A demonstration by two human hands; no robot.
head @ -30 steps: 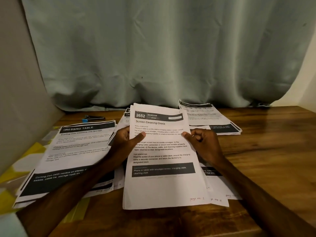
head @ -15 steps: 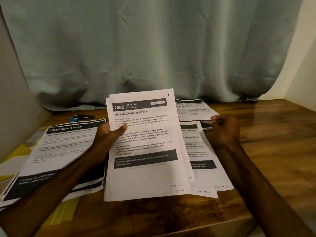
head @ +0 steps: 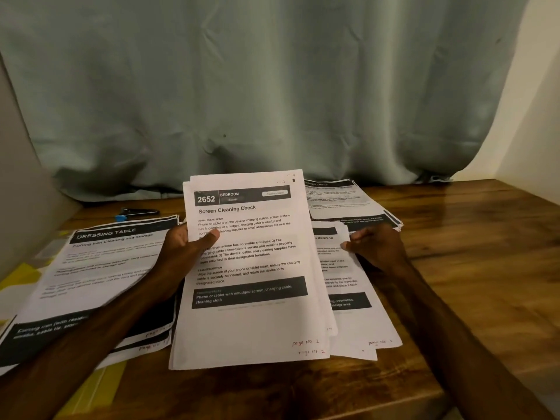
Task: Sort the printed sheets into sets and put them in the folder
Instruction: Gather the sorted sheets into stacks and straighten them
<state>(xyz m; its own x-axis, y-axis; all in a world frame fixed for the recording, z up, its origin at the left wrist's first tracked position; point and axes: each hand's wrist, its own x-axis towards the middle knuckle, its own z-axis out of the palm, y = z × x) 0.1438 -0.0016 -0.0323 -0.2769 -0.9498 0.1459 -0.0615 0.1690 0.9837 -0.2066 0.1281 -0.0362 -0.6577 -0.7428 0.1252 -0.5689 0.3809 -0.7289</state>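
Right hand moved off held sheets, fingers pinching side pile edge

My left hand grips a set of white printed sheets headed "Screen Cleaning Check", tilted up off the bench. The right pile lies flat just beside it, my right hand at its edge. The left pile and back pile lie flat too.

The middle sheets are between a left stack and a right stack on the table. Behind the right stack lies a far stack.
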